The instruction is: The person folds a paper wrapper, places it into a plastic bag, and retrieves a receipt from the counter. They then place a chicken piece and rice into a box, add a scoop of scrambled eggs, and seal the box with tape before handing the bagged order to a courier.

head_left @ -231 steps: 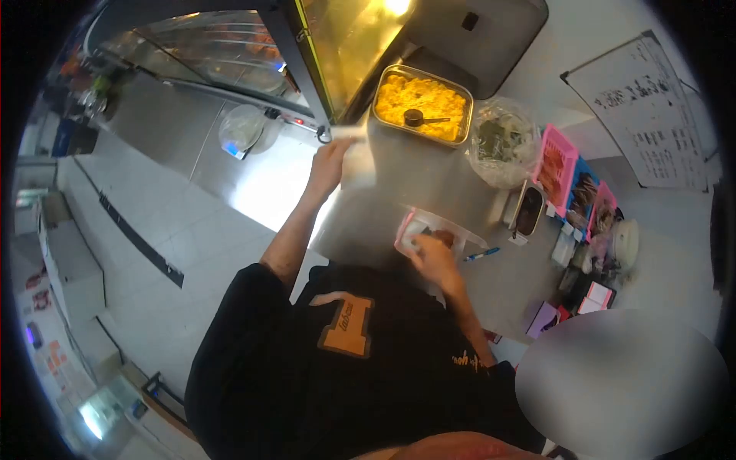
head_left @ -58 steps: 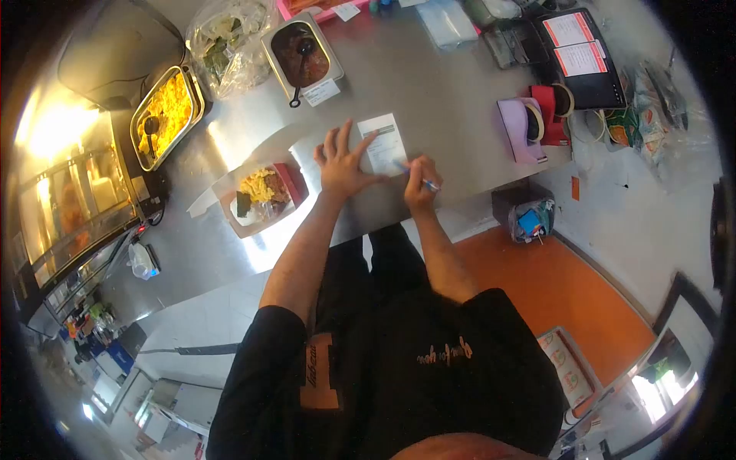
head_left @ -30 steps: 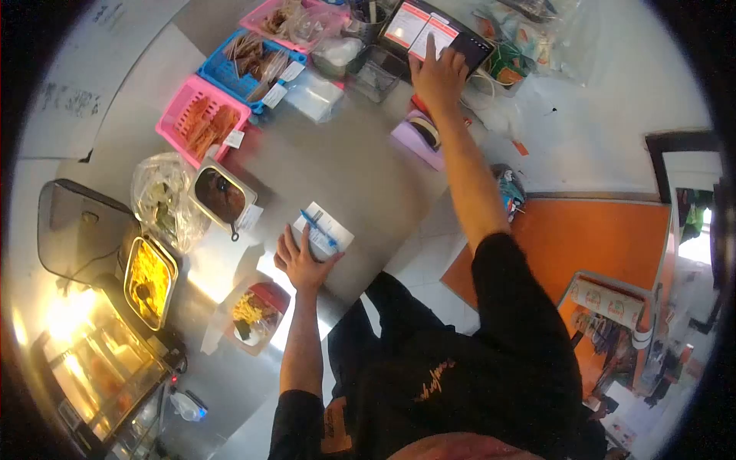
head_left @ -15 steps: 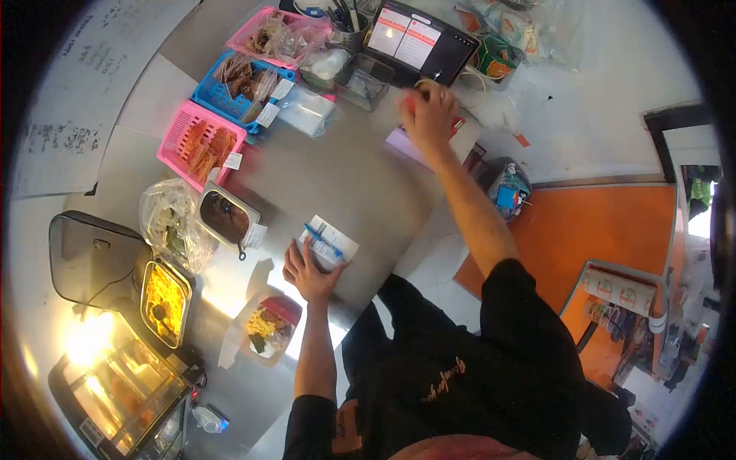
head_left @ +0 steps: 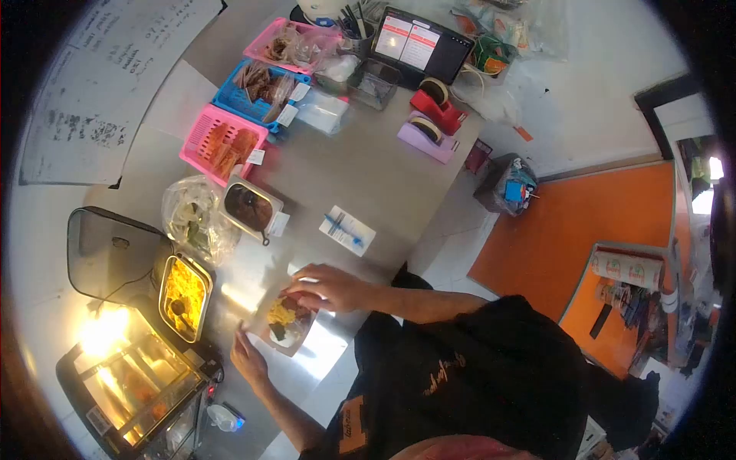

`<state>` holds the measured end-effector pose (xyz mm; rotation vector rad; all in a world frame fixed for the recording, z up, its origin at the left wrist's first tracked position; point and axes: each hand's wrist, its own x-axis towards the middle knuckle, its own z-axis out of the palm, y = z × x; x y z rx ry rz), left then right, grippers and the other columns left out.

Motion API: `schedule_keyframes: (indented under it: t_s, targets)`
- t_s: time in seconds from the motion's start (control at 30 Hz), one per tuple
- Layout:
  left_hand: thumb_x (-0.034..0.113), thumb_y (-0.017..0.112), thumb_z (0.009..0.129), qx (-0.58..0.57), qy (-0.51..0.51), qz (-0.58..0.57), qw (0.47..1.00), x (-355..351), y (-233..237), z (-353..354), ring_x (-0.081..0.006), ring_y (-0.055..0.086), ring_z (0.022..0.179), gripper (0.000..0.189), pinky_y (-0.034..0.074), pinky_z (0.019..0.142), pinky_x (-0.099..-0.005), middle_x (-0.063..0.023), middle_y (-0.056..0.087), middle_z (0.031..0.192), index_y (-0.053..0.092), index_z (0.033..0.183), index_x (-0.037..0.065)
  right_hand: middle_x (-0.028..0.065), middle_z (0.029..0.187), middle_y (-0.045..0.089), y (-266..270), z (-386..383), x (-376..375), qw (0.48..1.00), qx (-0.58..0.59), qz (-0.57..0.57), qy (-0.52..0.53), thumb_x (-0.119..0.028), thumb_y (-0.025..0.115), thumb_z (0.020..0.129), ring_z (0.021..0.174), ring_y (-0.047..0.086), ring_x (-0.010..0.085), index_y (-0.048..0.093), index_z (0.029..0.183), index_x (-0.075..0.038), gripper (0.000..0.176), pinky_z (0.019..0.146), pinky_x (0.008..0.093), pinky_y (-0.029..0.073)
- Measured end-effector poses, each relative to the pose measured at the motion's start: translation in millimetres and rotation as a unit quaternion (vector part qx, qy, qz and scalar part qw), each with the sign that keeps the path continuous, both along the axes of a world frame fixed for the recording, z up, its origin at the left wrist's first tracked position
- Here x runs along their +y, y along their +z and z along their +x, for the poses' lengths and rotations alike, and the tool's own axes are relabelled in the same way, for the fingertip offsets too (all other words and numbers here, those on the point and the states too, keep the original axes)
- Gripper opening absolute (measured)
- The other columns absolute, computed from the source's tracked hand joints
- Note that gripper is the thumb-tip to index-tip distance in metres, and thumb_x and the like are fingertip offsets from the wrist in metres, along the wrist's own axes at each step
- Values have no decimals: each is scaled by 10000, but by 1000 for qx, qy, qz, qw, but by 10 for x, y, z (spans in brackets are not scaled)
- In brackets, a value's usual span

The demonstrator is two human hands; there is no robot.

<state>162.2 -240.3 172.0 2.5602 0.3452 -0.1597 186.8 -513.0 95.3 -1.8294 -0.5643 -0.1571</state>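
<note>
An open food box with yellow shredded food, a dark piece and something white stands near the counter's front edge. My left hand is at the outer edge of its pale raised lid, fingers closed on that edge. From the right, my right hand reaches over the box's upper edge; its fingers are apart and partly hide the food. Above them lie a white slip and a blue pen, with neither hand touching them.
Pink basket, blue basket and a metal tray line the upper left. A tray of yellow food stands left, near a lit glass case. Red and purple tape dispensers sit below a tablet.
My right hand has come down from the tape dispensers to the food box. My left hand has left the slip and pen and moved down-left to the lid. The camera view has shifted.
</note>
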Motion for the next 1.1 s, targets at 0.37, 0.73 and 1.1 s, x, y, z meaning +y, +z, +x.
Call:
schedule_keyframes:
  t_s: [0.37,0.73,1.1]
  targets:
    - [457,703,829,-210,74,193,955,75,-1420,-925,-370,567,1010,580,473,829,-479,-212,608,1063,561,1155,-1,252,1361,455,-425,-550,1230,953,109,-279,-54,-290,660,824,1285,410,398,544,1197,63,527,1073,473,336]
    - [335,559,975,-13,104,-376,921,660,-1707,-964,-230,588,1053,502,461,932,-360,-164,607,1206,504,1324,-22,196,1412,428,-1191,-669,1255,913,312,-259,-52,-361,505,939,1298,369,398,572,1225,-3,463,1064,520,318]
    - [263,502,1001,-1,86,-409,909,375,-1642,-1302,-190,570,1011,430,469,860,-326,-131,614,1168,502,1338,-4,197,1254,567,-870,-878,995,928,81,-223,-287,-297,567,912,1191,505,365,557,1257,-37,432,1008,483,399]
